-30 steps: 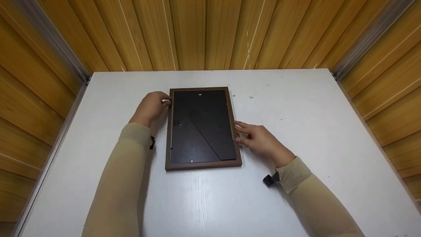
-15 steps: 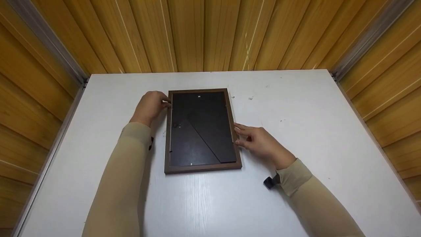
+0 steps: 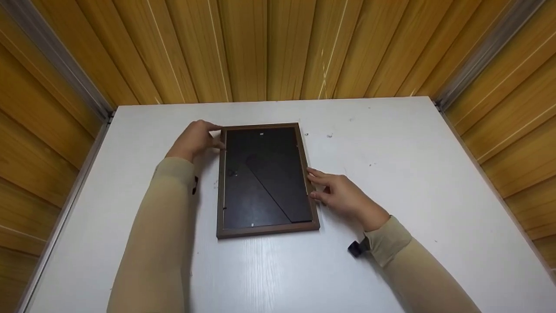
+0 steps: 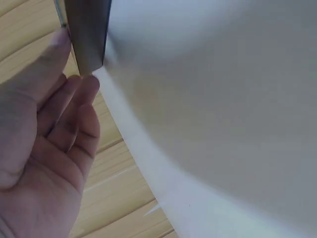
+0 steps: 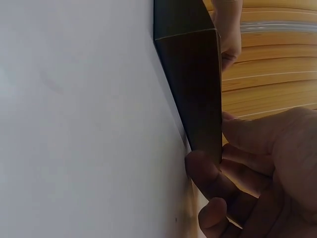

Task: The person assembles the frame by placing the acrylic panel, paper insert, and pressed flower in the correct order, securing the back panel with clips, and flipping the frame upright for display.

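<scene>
A brown picture frame (image 3: 268, 232) lies back side up on the white table. Its black backing board (image 3: 260, 191) has a closed stand flap and small metal tabs along its edges. At the far left corner my left hand (image 3: 193, 140) holds the frame, thumb on the left edge and index finger at the corner. In the left wrist view its thumb (image 4: 62, 39) lies against the frame's rim, with the bent fingers past the corner. My right hand (image 3: 345, 195) grips the right edge, thumb (image 5: 242, 130) on the back and fingers (image 5: 203, 168) along the side.
The white table (image 3: 434, 182) has a few small marks right of the frame. Yellow wood-grain panels (image 3: 286, 48) stand behind the table and on both sides. A black wrist device (image 3: 356, 249) sits at the right cuff.
My left hand has slid a little away along the frame's left edge to the corner, its thumb and index finger spreading apart. My right hand keeps its place; the whole view has tilted slightly.
</scene>
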